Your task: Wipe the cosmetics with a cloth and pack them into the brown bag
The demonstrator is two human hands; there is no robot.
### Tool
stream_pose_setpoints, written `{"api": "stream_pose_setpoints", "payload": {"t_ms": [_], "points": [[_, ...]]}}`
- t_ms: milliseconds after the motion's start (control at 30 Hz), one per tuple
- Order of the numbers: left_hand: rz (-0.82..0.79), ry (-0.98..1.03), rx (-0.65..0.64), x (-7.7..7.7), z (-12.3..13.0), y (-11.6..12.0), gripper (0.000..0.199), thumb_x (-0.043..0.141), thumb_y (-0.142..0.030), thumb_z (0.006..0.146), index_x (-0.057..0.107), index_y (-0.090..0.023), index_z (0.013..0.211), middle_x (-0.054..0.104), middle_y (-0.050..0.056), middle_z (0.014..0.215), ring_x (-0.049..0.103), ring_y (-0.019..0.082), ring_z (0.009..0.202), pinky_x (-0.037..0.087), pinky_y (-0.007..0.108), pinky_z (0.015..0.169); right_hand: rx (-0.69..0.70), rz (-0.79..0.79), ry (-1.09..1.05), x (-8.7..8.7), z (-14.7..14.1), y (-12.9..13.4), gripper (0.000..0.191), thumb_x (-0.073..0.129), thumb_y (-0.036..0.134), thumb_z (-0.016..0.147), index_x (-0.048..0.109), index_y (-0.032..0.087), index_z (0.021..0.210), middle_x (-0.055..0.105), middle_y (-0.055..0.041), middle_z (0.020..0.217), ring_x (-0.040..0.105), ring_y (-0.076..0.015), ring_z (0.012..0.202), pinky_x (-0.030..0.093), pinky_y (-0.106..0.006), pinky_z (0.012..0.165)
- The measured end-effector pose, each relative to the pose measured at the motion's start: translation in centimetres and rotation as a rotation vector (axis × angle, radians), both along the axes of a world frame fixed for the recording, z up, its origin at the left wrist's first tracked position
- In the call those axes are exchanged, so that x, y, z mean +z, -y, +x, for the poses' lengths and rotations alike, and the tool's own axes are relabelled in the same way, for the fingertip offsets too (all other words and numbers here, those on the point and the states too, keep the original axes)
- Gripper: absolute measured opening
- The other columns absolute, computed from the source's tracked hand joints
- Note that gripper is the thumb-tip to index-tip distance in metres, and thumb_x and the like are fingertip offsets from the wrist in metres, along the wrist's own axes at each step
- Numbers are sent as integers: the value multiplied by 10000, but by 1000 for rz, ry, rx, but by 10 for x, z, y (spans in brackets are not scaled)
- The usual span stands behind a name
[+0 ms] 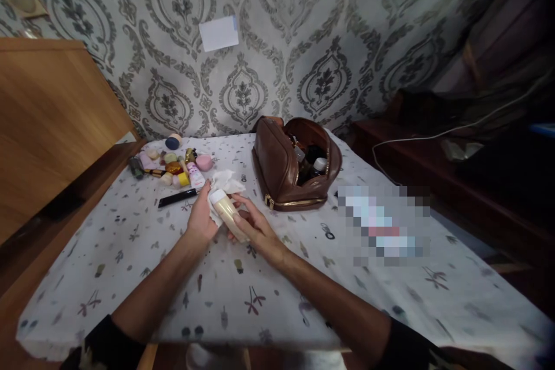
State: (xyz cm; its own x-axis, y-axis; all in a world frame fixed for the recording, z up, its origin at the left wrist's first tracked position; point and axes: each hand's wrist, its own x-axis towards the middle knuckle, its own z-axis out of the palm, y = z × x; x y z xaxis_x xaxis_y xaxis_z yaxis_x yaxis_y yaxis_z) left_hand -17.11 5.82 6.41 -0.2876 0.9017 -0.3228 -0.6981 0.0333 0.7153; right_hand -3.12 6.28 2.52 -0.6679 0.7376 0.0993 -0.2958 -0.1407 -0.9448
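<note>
A cream bottle with a white cap (pixel 228 214) is tilted between my hands above the cloth-covered table. My right hand (pixel 258 229) is closed round its lower part. My left hand (pixel 203 212) holds a crumpled white tissue (pixel 228 181) against the capped end, the tissue sticking out past the fingers. Behind my hands and to the right, a brown leather bag (pixel 281 165) stands unzipped, with bottles inside, one white-capped (pixel 319 165). On the left lie several small cosmetics, among them a pink round jar (pixel 204 162), a yellow-capped item (pixel 183 179) and a black tube (pixel 177 198).
A wooden panel (pixel 56 121) rises along the left side. Patterned wallpaper with a white paper (pixel 219 33) is behind the table (pixel 173 300). A pixelated object (pixel 379 222) lies right of the bag, and a white cable (pixel 425 139) runs at the right.
</note>
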Motion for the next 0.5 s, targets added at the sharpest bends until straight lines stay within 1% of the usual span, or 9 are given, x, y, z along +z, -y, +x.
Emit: {"api": "stream_pose_setpoints", "payload": {"t_ms": [67, 133, 200, 267, 333, 400, 433, 500], "points": [[20, 46, 67, 3, 6, 2, 412, 431, -456, 996, 691, -135, 1008, 758, 63, 797, 732, 196, 732, 600, 318, 771, -48, 66, 9, -3, -1, 2, 646, 617, 555, 874, 378, 265, 1399, 634, -22, 978, 628, -148, 753, 530, -310, 725], [14, 59, 99, 4, 9, 4, 478, 358, -458, 1022, 692, -117, 1015, 764, 86, 826, 738, 194, 770, 599, 313, 797, -122, 121, 32, -6, -3, 2, 632, 584, 535, 899, 340, 258, 1411, 618, -39, 1033, 639, -158, 800, 543, -328, 755], [8, 50, 90, 3, 13, 5, 517, 334, -469, 1026, 696, -102, 990, 760, 99, 816, 737, 197, 778, 601, 308, 786, -218, 164, 66, -10, -5, 2, 644, 563, 523, 909, 302, 244, 1428, 584, -64, 1108, 652, -162, 814, 554, -342, 762], [16, 17, 63, -2, 17, 7, 509, 352, -470, 1018, 699, -102, 962, 757, 103, 811, 736, 210, 811, 601, 318, 788, -319, 191, 94, -12, -6, 1, 658, 541, 514, 919, 273, 219, 1443, 545, -98, 1190, 660, -172, 847, 560, -359, 789], [31, -75, 18, -9, 22, 9, 490, 395, -486, 994, 703, -109, 944, 757, 115, 847, 731, 239, 900, 596, 344, 823, -392, 219, 120, -12, -6, 1, 664, 512, 510, 931, 264, 186, 1454, 529, -132, 1242, 654, -189, 900, 555, -382, 843], [41, -240, -4, -17, 27, 12, 465, 463, -520, 953, 707, -124, 941, 757, 128, 920, 706, 266, 1023, 582, 366, 877, -431, 264, 152, -11, -6, 1, 665, 497, 509, 935, 281, 156, 1456, 535, -155, 1264, 642, -214, 962, 540, -407, 901], [46, -325, 8, -21, 28, 15, 439, 510, -532, 925, 708, -141, 948, 755, 127, 975, 679, 272, 1101, 566, 366, 919, -445, 298, 168, -11, -6, 2, 658, 494, 505, 936, 300, 144, 1452, 542, -164, 1270, 632, -229, 1007, 526, -417, 934], [56, -460, 59, -26, 30, 20, 361, 618, -518, 865, 711, -185, 970, 737, 107, 1105, 577, 265, 1277, 497, 351, 1038, -470, 383, 187, -10, -6, 3, 617, 486, 483, 945, 343, 136, 1435, 549, -173, 1297, 594, -256, 1133, 484, -431, 1014]]}}
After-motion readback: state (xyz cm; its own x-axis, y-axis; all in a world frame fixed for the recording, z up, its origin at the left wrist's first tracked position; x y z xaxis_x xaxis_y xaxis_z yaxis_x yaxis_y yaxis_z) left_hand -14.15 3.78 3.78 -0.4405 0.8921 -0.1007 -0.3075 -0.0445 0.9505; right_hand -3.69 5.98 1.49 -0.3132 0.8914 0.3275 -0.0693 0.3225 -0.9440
